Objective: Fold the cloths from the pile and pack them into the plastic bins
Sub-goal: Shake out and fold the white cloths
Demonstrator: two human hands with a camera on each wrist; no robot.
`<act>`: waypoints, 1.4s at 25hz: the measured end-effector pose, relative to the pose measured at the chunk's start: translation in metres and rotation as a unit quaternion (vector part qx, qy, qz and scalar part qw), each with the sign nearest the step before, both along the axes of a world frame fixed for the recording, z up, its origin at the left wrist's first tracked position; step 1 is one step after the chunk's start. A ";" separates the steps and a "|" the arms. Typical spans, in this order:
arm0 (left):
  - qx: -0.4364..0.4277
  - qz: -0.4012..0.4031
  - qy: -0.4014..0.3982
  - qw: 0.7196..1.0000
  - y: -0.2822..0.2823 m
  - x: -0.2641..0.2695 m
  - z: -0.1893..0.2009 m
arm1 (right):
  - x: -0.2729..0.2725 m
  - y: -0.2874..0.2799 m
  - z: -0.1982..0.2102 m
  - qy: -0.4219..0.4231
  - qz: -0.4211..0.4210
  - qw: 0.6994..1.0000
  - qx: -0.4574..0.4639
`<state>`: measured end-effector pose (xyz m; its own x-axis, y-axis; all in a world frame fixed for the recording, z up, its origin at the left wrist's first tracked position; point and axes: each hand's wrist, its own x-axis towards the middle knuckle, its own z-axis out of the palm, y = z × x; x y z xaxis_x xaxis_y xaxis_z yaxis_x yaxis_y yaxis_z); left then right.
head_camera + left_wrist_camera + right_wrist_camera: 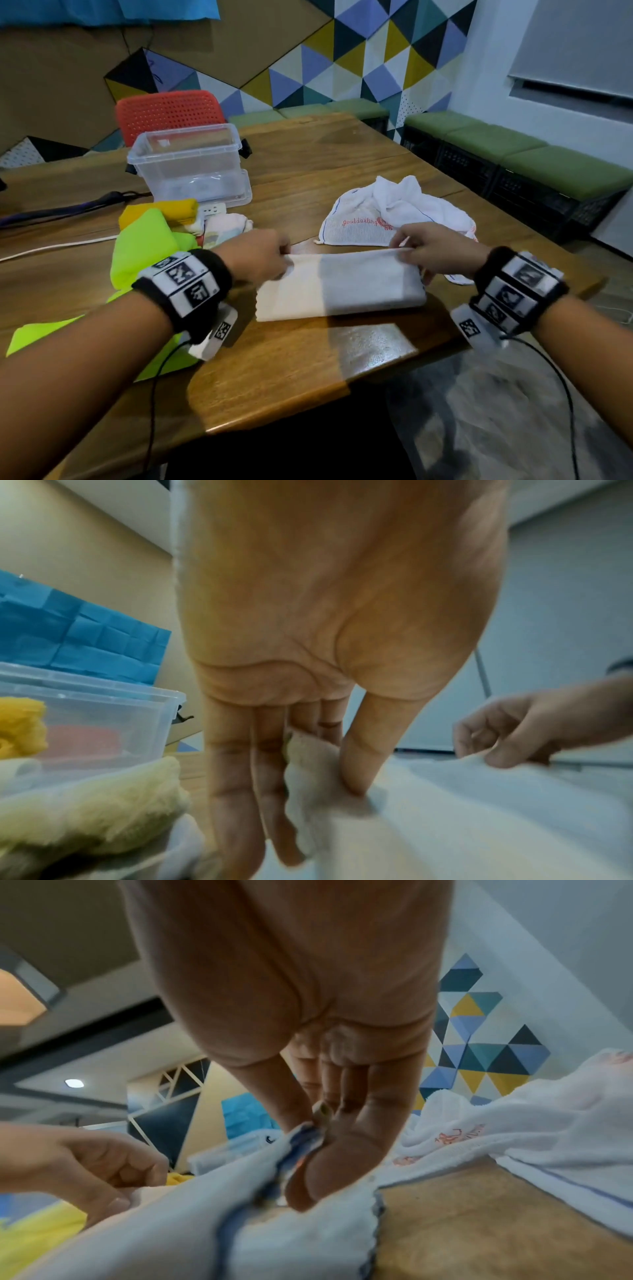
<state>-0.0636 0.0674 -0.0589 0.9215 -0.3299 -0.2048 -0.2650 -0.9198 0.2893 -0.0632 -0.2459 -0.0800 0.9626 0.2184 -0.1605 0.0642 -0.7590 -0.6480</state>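
Note:
A folded white cloth lies on the wooden table in front of me. My left hand pinches its far left corner between thumb and fingers. At the far right corner my right hand pinches the cloth's edge. Two clear plastic bins, one stacked on the other, stand at the back left. A heap of white cloths with red lettering lies just beyond my right hand. Neon green, yellow and pale cloths are piled to the left.
A red perforated chair stands behind the bins. A white cable and a dark strap run across the table's left side. Green-cushioned benches line the right wall. The table's near edge curves just below the folded cloth.

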 end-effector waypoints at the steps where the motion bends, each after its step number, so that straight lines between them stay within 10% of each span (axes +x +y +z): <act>1: 0.032 0.010 -0.006 0.999 -0.004 0.011 -0.002 | 0.013 0.004 0.000 0.021 -0.001 0.999 -0.024; 12: 0.103 0.013 0.012 0.995 -0.014 0.035 -0.024 | 0.042 0.020 -0.016 -0.094 0.001 0.965 -0.244; 24: -0.080 0.057 0.156 0.983 -0.012 -0.108 -0.021 | -0.142 0.074 -0.048 -0.130 0.244 0.917 -0.287; 32: 0.027 -0.071 -0.008 0.997 0.007 -0.139 -0.045 | -0.162 0.057 -0.074 -0.357 0.206 0.896 -0.162; 35: -0.069 -0.121 0.057 0.989 0.015 -0.140 -0.038 | -0.155 0.061 -0.068 -0.307 0.134 0.942 -0.012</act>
